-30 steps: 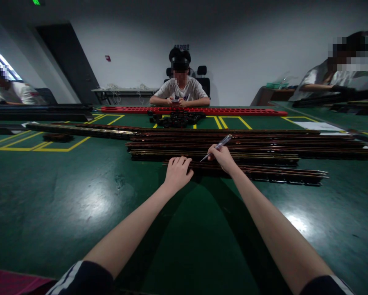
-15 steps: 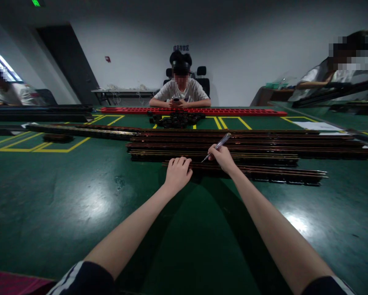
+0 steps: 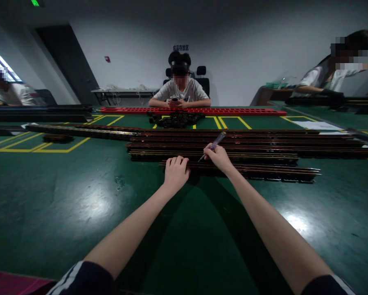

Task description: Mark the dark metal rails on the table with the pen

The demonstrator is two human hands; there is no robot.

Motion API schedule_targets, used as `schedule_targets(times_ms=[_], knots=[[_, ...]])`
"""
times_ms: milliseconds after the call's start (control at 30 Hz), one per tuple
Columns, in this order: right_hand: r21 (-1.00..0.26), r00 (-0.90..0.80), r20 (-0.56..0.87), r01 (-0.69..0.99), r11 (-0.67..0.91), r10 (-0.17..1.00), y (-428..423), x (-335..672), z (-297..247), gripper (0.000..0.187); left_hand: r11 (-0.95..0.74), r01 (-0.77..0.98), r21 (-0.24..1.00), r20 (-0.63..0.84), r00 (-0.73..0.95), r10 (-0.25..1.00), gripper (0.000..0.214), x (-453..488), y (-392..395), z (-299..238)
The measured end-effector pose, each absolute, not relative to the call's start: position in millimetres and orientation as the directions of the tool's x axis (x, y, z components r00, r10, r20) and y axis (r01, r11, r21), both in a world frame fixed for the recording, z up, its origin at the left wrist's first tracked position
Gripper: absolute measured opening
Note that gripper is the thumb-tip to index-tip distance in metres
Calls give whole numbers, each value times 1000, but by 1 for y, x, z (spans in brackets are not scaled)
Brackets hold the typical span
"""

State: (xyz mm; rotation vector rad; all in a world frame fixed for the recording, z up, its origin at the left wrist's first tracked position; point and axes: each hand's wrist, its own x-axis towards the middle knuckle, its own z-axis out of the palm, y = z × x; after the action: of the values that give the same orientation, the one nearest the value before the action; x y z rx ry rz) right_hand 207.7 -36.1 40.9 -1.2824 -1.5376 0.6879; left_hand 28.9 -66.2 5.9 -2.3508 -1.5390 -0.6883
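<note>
My left hand rests on the left end of the nearest long dark rail, fingers curled over its edge. My right hand pinches a slim clear-handled screwdriver like a pen, its tip pointing down-left at the rail just right of my left hand. Several more long dark rails lie side by side behind the nearest one on the green table.
A long red strip and a heap of small black parts lie at the far side, in front of a seated person. Other people sit at the far left and right. Yellow lines mark the table.
The nearest rail has slid a little to the left under my hands. My right hand and the screwdriver shifted slightly left and away. The person at the right lowered a long rail.
</note>
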Motion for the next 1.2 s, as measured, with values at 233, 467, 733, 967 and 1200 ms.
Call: schedule_targets(times_ms=[233,467,733,967,1200], knots=[[-857,-21,353,393,332,935,-37,205,41,13,-400,915,50,519,319,793,31,29,-66,5],[-889,-68,332,312,336,941,-35,206,38,12,-393,919,34,529,317,787,33,30,-66,5],[-904,-90,319,272,331,944,-32,212,36,13,-361,931,56,507,285,813,44,29,-67,6],[-902,-92,309,286,323,947,-31,215,32,15,-350,934,73,520,264,812,43,27,-67,6],[-912,-38,311,268,310,950,-30,216,30,14,-390,916,97,525,286,802,47,27,-68,8]])
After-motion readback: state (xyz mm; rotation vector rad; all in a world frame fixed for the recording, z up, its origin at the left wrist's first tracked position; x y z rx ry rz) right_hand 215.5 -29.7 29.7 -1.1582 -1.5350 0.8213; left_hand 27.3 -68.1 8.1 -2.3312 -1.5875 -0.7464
